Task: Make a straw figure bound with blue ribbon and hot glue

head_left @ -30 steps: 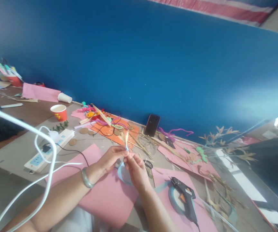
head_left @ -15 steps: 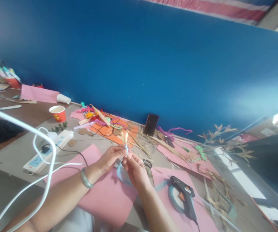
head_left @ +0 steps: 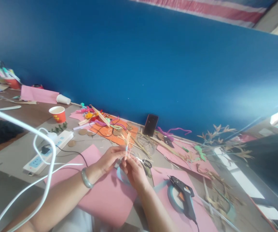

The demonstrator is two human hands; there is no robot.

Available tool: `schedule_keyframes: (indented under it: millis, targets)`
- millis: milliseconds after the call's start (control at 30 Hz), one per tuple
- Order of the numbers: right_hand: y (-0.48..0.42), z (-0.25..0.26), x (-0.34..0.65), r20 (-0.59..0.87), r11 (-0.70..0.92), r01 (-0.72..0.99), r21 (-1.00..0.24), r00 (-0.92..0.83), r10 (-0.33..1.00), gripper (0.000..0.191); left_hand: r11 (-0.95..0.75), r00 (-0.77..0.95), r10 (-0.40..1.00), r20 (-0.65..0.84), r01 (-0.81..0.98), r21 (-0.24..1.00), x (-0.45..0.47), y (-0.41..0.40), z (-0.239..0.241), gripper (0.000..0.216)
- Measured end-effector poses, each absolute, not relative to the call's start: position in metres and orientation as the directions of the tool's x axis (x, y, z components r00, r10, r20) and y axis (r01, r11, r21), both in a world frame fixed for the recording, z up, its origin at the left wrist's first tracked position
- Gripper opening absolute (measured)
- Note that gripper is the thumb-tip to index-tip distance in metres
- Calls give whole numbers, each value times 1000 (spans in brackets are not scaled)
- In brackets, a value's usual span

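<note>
My left hand [head_left: 110, 158] pinches a small bundle of dry, straw-coloured leaves [head_left: 127, 139], its pointed tips sticking up. Pale blue ribbon [head_left: 121, 176] is wound round the base of the bundle and hangs in a loop below my hands. Against the lower end press the fingertips of my right hand [head_left: 134, 170], touching the wrapped ribbon. Fingers hide most of the wrapped part. From the loop, the ribbon seems to run behind my right forearm to a ribbon roll [head_left: 171, 195], which lies partly under a black glue gun [head_left: 184, 196].
Pink paper [head_left: 105, 199] lies under my hands. A white power strip [head_left: 47, 153] and a looping white cable [head_left: 53, 167] are at left, near a red paper cup [head_left: 57, 114]. A phone [head_left: 151, 125] leans on the blue wall. Dried twigs [head_left: 222, 190] lie at right.
The leaf bundle has turned between my fingers, and its tips now look more spread. My right hand has shifted slightly to the left. The things on the table stay put.
</note>
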State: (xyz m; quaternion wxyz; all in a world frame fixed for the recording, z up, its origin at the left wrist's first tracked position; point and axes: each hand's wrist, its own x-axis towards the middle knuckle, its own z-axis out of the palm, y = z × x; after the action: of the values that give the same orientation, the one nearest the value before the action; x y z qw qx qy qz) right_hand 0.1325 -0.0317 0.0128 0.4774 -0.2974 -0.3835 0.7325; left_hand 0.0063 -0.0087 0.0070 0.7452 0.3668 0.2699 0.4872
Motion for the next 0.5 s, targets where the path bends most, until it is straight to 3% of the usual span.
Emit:
schedule_keyframes:
  millis: [200, 367, 500]
  targets:
    - [-31, 13, 136, -74, -267, -503, -822, -371, 926, 27, 206, 373, 928, -16, -475, 855, 6, -10, 11, 14]
    - [-32, 14, 138, -56, -288, -543, -789, -403, 914, 22, 74, 259, 966, 22, -355, 932, 7, -10, 12, 16]
    - [-31, 12, 140, -23, -283, -536, -795, -440, 898, 22, 135, 277, 960, -47, -307, 942, 4, -8, 7, 18]
